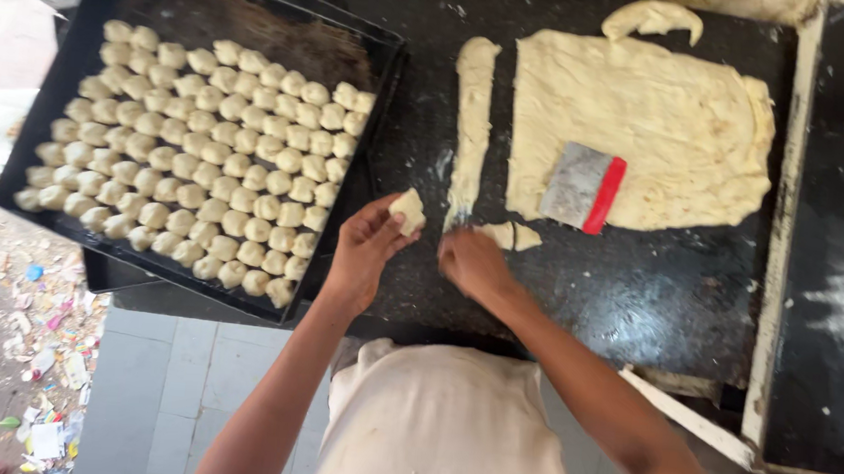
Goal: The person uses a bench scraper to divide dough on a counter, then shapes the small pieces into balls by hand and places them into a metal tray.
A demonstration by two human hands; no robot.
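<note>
Your left hand [366, 248] pinched a small dough piece [407, 211] just beside the black tray [99, 1] of dough balls [198, 149]. Your right hand [472, 263], fingers curled, rested on the dark counter [639, 284] at the dough strip's [470, 131] near end. Farther off, a red-handled scraper [583, 188] lay on the flat dough sheet [653, 105].

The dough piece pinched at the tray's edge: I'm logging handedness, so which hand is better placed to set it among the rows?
Probably the left hand. It already holds the dough piece beside the tray, while the right hand rests at the dough strip, farther away.
</note>
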